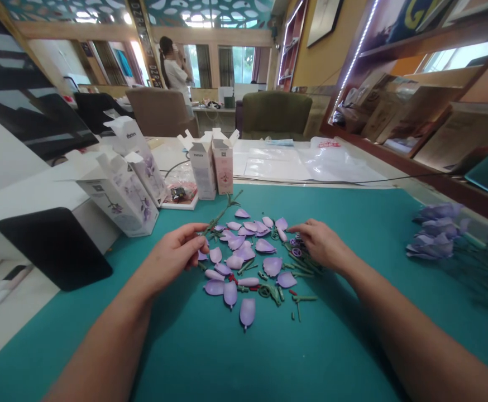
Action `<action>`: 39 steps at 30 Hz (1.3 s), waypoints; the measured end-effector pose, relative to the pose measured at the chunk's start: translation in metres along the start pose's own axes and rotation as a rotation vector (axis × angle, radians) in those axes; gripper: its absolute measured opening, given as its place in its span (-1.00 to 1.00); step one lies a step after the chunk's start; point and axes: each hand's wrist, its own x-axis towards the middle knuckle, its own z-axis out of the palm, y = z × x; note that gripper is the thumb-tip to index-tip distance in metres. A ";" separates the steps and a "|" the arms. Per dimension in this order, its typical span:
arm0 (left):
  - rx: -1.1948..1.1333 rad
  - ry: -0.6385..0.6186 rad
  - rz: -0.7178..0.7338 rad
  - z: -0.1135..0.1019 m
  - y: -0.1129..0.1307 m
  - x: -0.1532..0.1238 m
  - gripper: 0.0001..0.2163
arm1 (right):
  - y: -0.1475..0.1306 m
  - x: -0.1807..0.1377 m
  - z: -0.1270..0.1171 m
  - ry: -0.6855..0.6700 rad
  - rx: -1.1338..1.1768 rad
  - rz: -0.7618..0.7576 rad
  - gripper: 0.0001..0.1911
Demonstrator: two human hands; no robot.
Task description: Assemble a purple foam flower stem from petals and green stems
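Teal mat [244, 357] is seen nearest, with purple petals [244, 251] and green stems [305, 298] scattered at its centre. At the pile's edge the left hand [177, 248] is pinched together; the right hand [321, 243] is laid open on stems. Print on the boxes [202, 167] is unreadable.

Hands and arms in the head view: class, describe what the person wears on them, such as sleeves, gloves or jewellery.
Both the left hand and the right hand are bare, with no gloves. Neither forearm shows a sleeve up to the frame's edge. No ring, watch or bracelet is visible.
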 end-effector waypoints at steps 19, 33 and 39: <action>0.069 -0.032 -0.034 0.006 -0.004 0.004 -0.51 | -0.008 -0.004 -0.001 -0.113 0.088 -0.099 -0.81; 0.054 -0.050 -0.015 0.008 -0.001 0.002 -0.52 | -0.028 0.008 0.032 0.138 0.001 -0.235 -0.80; 0.051 -0.044 -0.022 0.009 0.003 0.001 -0.50 | -0.021 0.009 0.033 0.178 0.025 -0.160 -0.85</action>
